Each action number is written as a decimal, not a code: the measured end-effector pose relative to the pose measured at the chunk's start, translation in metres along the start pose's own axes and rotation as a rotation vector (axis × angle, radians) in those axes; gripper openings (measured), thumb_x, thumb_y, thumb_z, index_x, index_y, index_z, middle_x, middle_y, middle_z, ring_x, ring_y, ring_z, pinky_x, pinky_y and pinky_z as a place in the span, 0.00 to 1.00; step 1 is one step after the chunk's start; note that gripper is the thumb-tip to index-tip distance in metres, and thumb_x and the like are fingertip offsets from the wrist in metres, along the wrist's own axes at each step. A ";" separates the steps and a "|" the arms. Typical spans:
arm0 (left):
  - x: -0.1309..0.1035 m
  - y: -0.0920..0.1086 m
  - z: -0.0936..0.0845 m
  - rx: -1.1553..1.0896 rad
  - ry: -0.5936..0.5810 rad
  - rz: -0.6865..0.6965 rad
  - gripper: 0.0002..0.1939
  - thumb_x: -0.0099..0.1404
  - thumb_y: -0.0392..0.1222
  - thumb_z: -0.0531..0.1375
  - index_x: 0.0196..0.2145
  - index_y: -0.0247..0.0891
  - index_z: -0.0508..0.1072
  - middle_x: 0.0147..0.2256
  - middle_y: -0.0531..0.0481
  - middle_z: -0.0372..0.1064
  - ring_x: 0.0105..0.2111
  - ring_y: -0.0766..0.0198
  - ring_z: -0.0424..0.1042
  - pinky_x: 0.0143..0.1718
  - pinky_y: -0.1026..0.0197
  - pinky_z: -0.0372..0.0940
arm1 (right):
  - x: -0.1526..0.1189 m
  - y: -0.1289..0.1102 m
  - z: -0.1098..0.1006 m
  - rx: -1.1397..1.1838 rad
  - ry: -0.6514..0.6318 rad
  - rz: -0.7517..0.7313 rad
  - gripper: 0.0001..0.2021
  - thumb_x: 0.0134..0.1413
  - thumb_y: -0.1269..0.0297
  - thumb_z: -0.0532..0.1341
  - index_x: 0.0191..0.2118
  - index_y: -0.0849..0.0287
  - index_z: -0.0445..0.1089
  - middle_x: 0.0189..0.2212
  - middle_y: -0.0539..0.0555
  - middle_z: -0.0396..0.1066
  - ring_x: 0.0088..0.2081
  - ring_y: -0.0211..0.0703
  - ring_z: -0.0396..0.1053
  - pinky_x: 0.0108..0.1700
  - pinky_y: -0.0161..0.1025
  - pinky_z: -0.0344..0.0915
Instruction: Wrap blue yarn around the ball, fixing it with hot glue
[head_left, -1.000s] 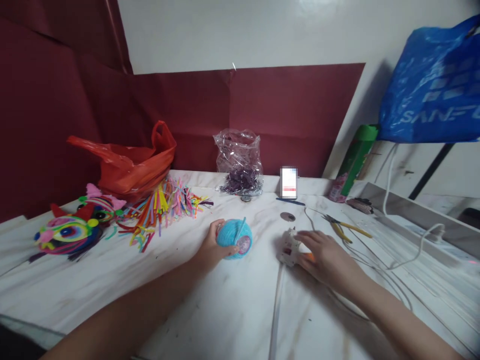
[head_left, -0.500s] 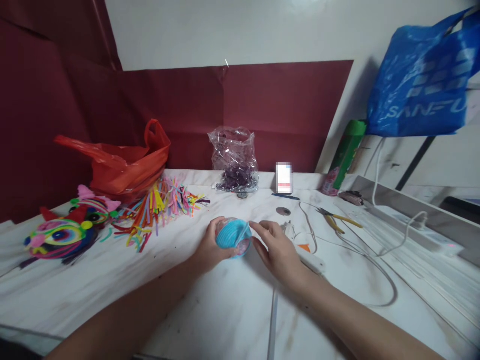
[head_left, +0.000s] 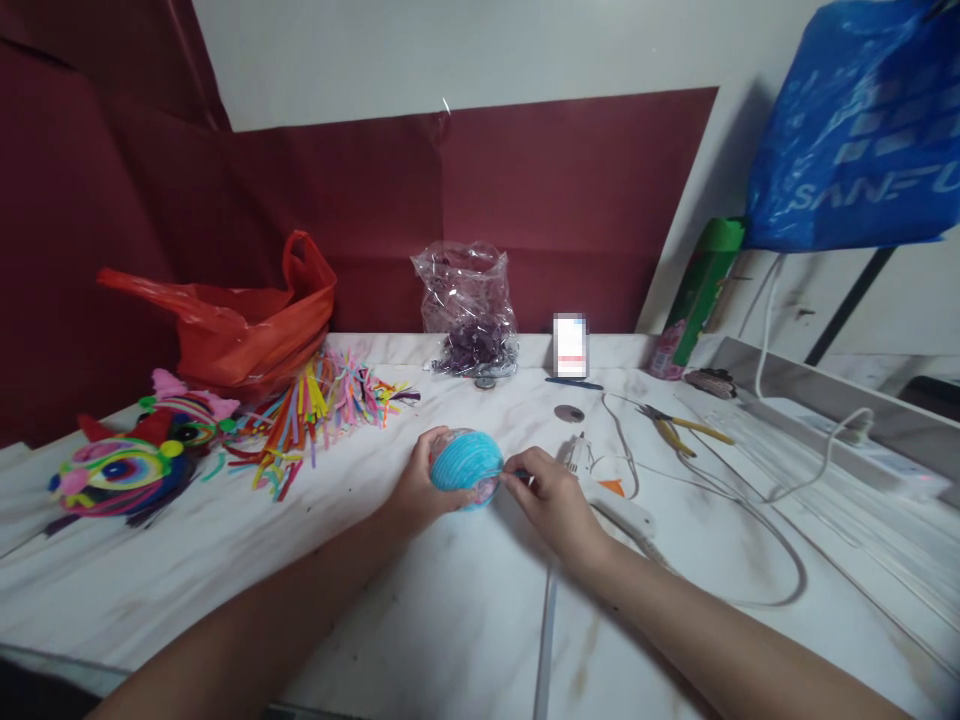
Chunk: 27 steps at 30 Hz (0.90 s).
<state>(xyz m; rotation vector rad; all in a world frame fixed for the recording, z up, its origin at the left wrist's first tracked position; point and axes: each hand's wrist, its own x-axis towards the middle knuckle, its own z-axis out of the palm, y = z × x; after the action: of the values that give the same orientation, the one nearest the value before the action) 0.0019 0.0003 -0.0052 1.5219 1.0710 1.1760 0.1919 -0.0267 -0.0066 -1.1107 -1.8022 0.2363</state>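
Fingers (head_left: 426, 447) of my left hand (head_left: 412, 493) curl round the far side of the ball (head_left: 466, 453), thumb along its near side, so it is gripped firmly. My right hand (head_left: 556, 505) has its fingertips narrowed to a pinch at the ball's right side, to all appearance on the blue strand (head_left: 492, 474); at this range I get no finer detail. On my feed the ball is about midway between the back and near edges of the counter (head_left: 420, 640); whether it touches the top I cannot tell. Blue covers most of what shows, with pinkish patches left bare.

Just right of my right hand lies the glue gun (head_left: 626, 515), in neither hand, with the pliers (head_left: 677, 438) farther towards the counter's right edge. Two craft heads (head_left: 120, 470) sit towards the left edge; the phone (head_left: 571, 348) stands at the back edge.

I judge the step to be laying or fixing the strand. The next move, I think, calls for a steady left grip while the right presses the strand flat, without dragging the rows loose.
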 end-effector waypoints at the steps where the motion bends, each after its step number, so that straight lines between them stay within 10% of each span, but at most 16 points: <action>1: 0.001 -0.002 0.000 -0.001 -0.002 0.004 0.47 0.36 0.40 0.71 0.53 0.39 0.54 0.52 0.40 0.60 0.50 0.49 0.64 0.45 0.52 0.65 | 0.000 0.000 0.002 0.033 -0.004 0.044 0.04 0.55 0.66 0.58 0.30 0.57 0.68 0.28 0.52 0.71 0.27 0.40 0.67 0.30 0.36 0.63; 9: 0.000 0.000 0.000 0.006 0.020 0.000 0.48 0.34 0.41 0.73 0.53 0.40 0.57 0.53 0.40 0.60 0.53 0.46 0.62 0.49 0.50 0.63 | 0.000 0.001 0.015 0.369 -0.081 0.425 0.05 0.49 0.63 0.59 0.26 0.56 0.66 0.20 0.47 0.67 0.22 0.38 0.64 0.26 0.35 0.63; 27: 0.005 -0.003 -0.003 -0.005 -0.026 0.034 0.43 0.38 0.45 0.71 0.50 0.40 0.56 0.50 0.40 0.62 0.48 0.50 0.66 0.44 0.54 0.63 | 0.001 -0.004 0.016 0.354 -0.063 0.444 0.05 0.48 0.63 0.59 0.25 0.57 0.65 0.19 0.47 0.68 0.23 0.39 0.66 0.27 0.35 0.63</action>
<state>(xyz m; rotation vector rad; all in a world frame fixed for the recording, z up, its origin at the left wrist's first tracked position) -0.0004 0.0057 -0.0068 1.5530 1.0275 1.1782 0.1764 -0.0234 -0.0122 -1.2387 -1.4712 0.8286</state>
